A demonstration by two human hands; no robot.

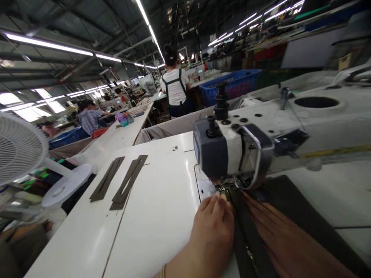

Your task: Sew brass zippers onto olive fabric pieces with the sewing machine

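Observation:
A sewing machine (223, 150) stands at the right, its needle area low over the white table. Dark olive fabric (301, 204) lies under its head and to the right. Along the fabric's left part runs a zipper (248, 253) with shiny gold-coloured teeth. Just in front of the presser foot, my left hand (214, 227) is closed, its fingertips pinching the zipper's end. My right hand (275, 231) lies flat on the fabric, right of the zipper, fingers stretched out and together. The machine head partly hides the fingertips and the needle.
Two groups of olive fabric strips (127, 183) lie on the white tabletop (162, 216). A white fan (66, 181) stands at the left. Behind are a blue basket (232, 83), cups (123, 119) on another table, and a seated person (175, 87) facing away.

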